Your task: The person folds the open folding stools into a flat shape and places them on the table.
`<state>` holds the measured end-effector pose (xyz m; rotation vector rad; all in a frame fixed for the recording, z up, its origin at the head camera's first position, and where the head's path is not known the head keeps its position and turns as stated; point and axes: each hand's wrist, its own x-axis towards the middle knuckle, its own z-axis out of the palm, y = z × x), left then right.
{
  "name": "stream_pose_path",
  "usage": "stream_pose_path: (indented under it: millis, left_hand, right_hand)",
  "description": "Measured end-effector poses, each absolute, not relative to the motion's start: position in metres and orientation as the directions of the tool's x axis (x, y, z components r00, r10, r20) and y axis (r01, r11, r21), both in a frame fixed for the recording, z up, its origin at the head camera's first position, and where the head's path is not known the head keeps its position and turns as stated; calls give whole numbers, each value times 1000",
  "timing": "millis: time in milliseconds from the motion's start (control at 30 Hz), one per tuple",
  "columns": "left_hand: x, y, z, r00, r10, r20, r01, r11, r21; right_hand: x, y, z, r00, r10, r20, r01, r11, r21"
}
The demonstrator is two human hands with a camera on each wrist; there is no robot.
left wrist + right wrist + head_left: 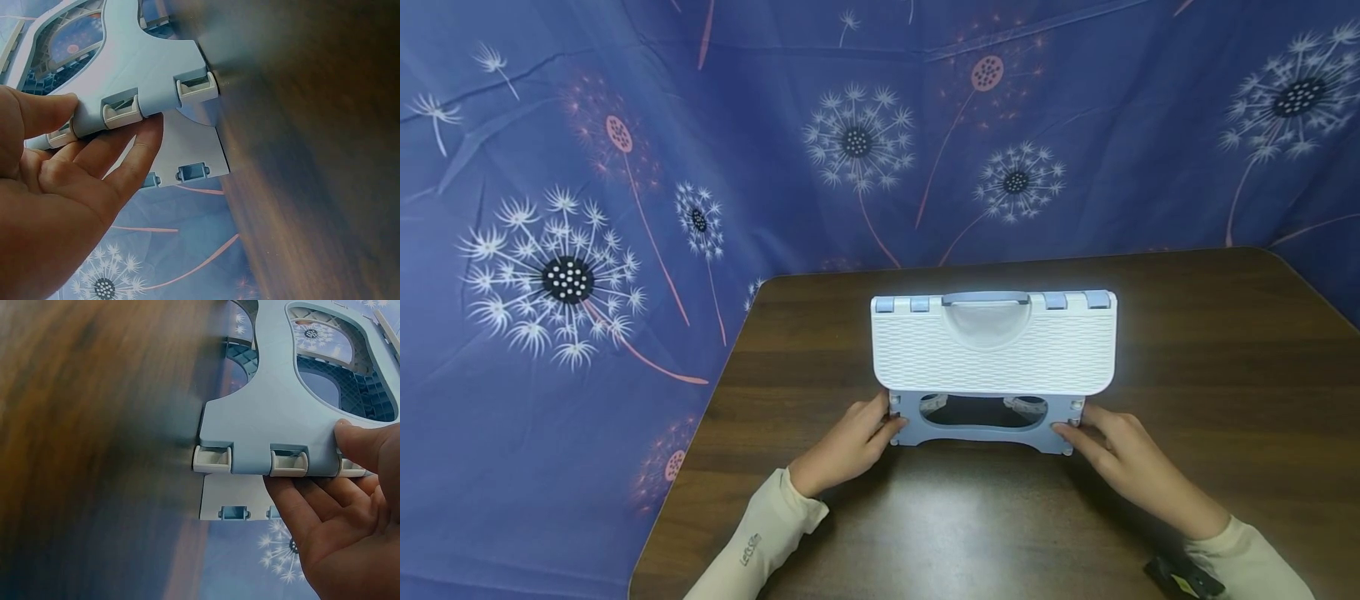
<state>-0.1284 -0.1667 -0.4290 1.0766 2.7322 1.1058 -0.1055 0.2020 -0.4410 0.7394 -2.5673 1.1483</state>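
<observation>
A folding step stool (992, 358) stands unfolded on the brown table, its white ribbed top uppermost. Blue panels with a large oval opening form the near side, and a blue carry handle (985, 297) lies along the far edge of the top. My left hand (850, 442) pinches the left edge of the near panel (131, 56), thumb on its face and fingers behind the hinged edge. On the opposite edge my right hand (1120, 458) grips in the same manner, its thumb (359, 440) against the blue face. White hinge pieces (289, 461) line that edge.
The wooden table (955, 517) extends around the stool, with a rounded far right corner. A blue dandelion-print cloth (775, 150) hangs behind and to the left. Beside the right sleeve is a small black object (1180, 579).
</observation>
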Motion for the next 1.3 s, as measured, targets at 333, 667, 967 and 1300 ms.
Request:
stream_pose_path:
  millis: [333,667,967,1300]
  left_hand:
    - [-128,-167,-428,-760,603,241,606,524,599]
    - [-129,-167,-429,-757,606,245,607,512,607]
    - [-129,-167,-430,-767,599,231,592,521,615]
    - [-129,-167,-430,-766,601,228,591,521,616]
  right_hand:
    - [-105,202,-441,-854,-354,382,-520,566,-640]
    - [-105,202,-441,-853,-360,378,-521,566,-639]
    - [-106,202,-441,-842,-367,395,-539,559,-630]
    - [-106,203,-442,-839,-367,402,-545,559,-626]
